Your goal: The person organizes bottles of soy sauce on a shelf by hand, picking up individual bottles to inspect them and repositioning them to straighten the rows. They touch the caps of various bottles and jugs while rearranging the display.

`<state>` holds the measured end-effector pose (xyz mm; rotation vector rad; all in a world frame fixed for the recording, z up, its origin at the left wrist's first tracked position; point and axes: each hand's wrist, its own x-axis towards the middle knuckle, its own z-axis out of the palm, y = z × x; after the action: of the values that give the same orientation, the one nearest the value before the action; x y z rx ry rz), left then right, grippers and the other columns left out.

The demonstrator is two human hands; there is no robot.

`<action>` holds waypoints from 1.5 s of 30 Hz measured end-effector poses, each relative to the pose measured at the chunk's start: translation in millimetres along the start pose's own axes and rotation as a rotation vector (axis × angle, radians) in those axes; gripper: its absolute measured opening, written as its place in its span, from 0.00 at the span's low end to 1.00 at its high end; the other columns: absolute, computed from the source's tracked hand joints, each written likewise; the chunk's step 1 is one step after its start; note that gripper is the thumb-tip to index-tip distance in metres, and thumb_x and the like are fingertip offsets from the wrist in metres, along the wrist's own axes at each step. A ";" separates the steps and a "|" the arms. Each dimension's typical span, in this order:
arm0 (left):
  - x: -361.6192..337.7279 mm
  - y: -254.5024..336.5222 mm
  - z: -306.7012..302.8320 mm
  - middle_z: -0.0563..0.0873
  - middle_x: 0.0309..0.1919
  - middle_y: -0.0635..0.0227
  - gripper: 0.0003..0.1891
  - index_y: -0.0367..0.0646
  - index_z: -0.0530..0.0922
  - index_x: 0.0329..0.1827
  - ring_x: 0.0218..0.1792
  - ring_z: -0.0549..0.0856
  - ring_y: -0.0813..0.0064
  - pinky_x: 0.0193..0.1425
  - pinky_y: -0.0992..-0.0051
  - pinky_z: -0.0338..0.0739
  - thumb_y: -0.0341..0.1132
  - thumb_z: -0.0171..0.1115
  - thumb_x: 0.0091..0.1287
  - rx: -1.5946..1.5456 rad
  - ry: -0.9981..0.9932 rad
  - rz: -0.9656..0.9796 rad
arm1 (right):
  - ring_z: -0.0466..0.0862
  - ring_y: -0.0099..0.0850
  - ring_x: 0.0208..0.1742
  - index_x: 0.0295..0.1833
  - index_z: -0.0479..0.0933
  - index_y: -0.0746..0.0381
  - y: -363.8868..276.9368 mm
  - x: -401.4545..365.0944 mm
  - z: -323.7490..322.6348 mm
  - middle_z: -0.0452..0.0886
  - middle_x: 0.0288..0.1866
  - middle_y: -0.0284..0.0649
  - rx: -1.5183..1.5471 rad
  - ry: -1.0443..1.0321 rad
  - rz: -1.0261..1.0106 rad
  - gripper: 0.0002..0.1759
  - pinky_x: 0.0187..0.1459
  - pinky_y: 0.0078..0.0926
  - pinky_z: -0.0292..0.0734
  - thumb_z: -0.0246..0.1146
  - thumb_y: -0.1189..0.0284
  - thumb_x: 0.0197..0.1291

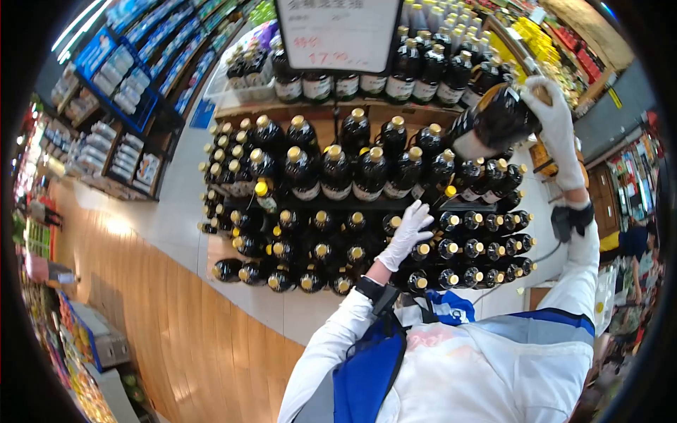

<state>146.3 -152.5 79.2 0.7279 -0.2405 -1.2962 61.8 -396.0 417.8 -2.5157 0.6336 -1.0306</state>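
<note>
My right hand (pixel 556 127), in a white glove, is raised and grips a large dark bottle (pixel 493 120) by its neck, holding it tilted in the air in front of the upper shelf. My left hand (pixel 409 229), also gloved, reaches forward with fingers spread toward the dark bottles with yellow caps (pixel 331 173) on the tiered display. It rests on or just above the bottle tops and holds nothing. Both arms wear white sleeves with a black band at each wrist.
A white price sign (pixel 337 32) hangs above the display. More dark bottles (pixel 423 67) fill the top shelf. Shelving with packaged goods (pixel 120 77) lines the left aisle. Wooden flooring (pixel 169 331) runs along the lower left. A person (pixel 638 264) stands at the right edge.
</note>
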 end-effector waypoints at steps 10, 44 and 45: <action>-86.9 -66.2 37.3 0.69 0.76 0.63 0.38 0.56 0.65 0.79 0.76 0.68 0.55 0.77 0.43 0.63 0.68 0.41 0.73 -0.695 -0.069 -0.233 | 0.81 0.40 0.51 0.49 0.79 0.54 -89.2 -201.0 -14.1 0.75 0.46 0.38 0.221 -0.565 0.054 0.13 0.56 0.29 0.78 0.74 0.69 0.60; -250.8 -274.7 216.0 0.71 0.74 0.50 0.38 0.41 0.58 0.81 0.70 0.75 0.59 0.76 0.61 0.68 0.59 0.36 0.76 -0.126 -0.044 0.181 | 0.72 0.30 0.34 0.29 0.74 0.58 7.0 -636.6 -217.5 0.76 0.32 0.41 0.365 0.701 0.077 0.17 0.37 0.27 0.68 0.51 0.64 0.72; -241.1 -279.8 211.8 0.74 0.73 0.54 0.37 0.40 0.60 0.80 0.69 0.76 0.60 0.76 0.61 0.68 0.58 0.36 0.77 -0.092 -0.028 0.189 | 0.73 0.30 0.34 0.29 0.74 0.58 14.2 -627.8 -216.3 0.76 0.31 0.40 0.397 0.685 0.125 0.17 0.38 0.26 0.69 0.52 0.64 0.72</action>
<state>-258.3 -27.8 124.1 0.5944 -0.2637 -1.1303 -497.6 -111.2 200.8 -1.7397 0.6644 -1.7792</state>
